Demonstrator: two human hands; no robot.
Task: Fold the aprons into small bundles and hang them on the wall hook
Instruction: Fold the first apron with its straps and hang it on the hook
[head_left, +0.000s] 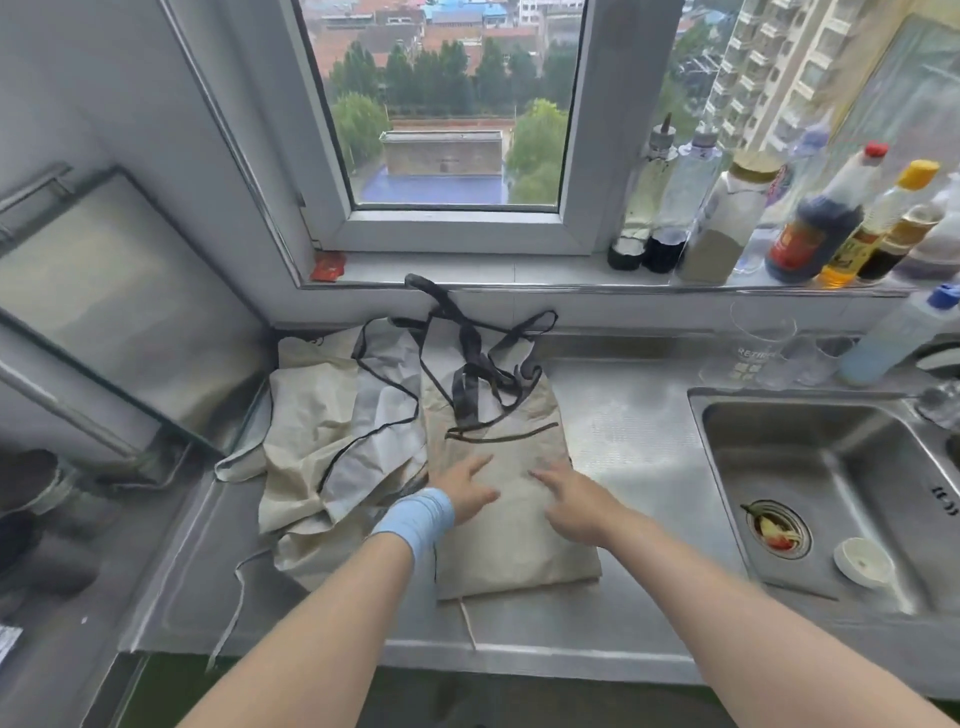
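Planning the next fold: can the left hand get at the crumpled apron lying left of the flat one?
Probably yes. The left hand rests open-fingered on the flat apron, right beside the crumpled apron. Nothing stands between them on the counter, and the hand holds nothing.

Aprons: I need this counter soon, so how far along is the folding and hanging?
Done: the right apron lies folded into a narrow panel on the counter. In hand: the left hand and right hand press flat on it. Still to do: bundling it, folding the crumpled apron pile beside it, and all the hanging; no hook shows.
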